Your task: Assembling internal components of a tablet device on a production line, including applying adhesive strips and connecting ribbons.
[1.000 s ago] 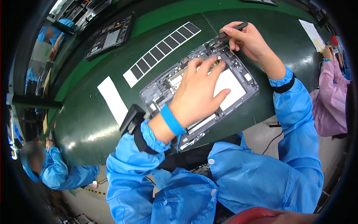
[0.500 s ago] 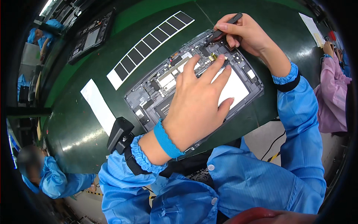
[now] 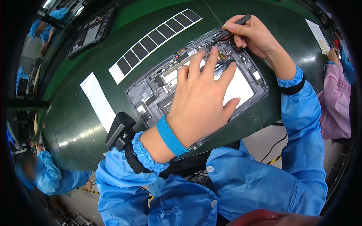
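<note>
An opened tablet-like device point(image 3: 137, 96) lies at a slant on the green table, its circuit board and battery showing. My left hand point(image 3: 201, 94) spreads over its middle with fingers apart, the fingertips resting on or just above the board. It holds nothing and hides part of the battery point(image 3: 243, 90), which has a white face. At the device's far right edge, my right hand point(image 3: 249, 32) pinches a slim black tool point(image 3: 241, 20) that looks like tweezers. The tool's tip points down at the inside edge of the casing; what it touches is too small to tell.
A white strip with several black rectangular pads point(image 3: 149, 44) lies beyond the device. Left of it is a blank white strip point(image 3: 98, 100). Another opened device point(image 3: 92, 34) sits far left on the green table point(image 3: 75, 132). Co-workers in blue and pink sleeves point(image 3: 333, 101) are at both sides.
My left fingers have shifted slightly on the board, the middle finger drawing back toward the far edge. My right hand keeps the black tool at the same corner. The view has moved slightly.
</note>
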Demonstrator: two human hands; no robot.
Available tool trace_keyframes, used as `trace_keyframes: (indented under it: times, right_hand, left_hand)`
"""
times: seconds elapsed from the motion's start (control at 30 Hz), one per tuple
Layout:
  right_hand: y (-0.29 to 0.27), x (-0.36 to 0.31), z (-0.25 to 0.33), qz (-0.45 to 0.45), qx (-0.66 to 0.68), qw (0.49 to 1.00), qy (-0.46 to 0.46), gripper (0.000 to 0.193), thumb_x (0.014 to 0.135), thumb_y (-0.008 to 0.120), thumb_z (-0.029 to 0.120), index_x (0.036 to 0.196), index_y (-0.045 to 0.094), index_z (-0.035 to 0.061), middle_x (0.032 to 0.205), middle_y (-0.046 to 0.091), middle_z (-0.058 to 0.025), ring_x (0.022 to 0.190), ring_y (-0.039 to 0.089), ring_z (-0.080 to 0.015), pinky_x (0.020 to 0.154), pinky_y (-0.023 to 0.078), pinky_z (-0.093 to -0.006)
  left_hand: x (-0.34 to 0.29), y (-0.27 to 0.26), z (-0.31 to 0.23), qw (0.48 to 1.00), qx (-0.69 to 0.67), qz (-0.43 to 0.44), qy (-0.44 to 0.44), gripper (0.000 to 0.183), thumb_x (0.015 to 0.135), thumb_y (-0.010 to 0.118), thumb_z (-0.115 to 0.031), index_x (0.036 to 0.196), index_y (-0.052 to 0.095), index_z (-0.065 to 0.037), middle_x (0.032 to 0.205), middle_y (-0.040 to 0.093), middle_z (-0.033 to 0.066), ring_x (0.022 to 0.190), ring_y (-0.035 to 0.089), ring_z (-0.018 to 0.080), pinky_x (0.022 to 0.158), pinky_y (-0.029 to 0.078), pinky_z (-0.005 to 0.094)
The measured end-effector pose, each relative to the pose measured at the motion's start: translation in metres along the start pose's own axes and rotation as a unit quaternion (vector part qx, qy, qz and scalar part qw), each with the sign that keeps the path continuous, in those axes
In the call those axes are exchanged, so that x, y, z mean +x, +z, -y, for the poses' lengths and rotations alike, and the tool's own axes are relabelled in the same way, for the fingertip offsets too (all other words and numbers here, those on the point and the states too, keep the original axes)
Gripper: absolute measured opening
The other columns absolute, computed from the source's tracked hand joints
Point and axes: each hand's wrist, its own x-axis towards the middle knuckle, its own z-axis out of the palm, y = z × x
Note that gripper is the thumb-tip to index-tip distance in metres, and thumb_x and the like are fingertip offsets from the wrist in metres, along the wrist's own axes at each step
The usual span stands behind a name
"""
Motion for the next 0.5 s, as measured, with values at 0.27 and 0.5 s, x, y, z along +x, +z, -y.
trace_keyframes:
  times: [0.27,0.5]
  right_hand:
    - [0.000,-0.007,0.008,-0.040,0.030,0.999,-0.002,0.028,0.091,0.068,0.021,0.106,0.066,-0.0028,0.087,0.069,-0.0105,0.059,0.060,-0.0075,0.050,0.049,-0.0189]
    - [0.021,-0.004,0.004,-0.143,0.096,0.985,-0.003,0.037,0.096,0.060,0.032,0.116,0.062,0.0009,0.088,0.068,-0.0087,0.064,0.061,-0.0090,0.053,0.052,-0.0218]
  left_hand:
    - [0.005,0.003,-0.001,0.999,0.026,-0.012,-0.028,0.074,0.072,0.075,-0.045,0.135,0.051,-0.015,0.143,0.039,0.0267,0.134,0.030,0.0462,0.105,0.026,0.0571]
    - [-0.001,-0.001,0.006,0.996,0.081,0.008,-0.022,0.086,0.071,0.071,-0.062,0.141,0.047,-0.020,0.147,0.036,0.0240,0.135,0.029,0.0451,0.103,0.027,0.0626]
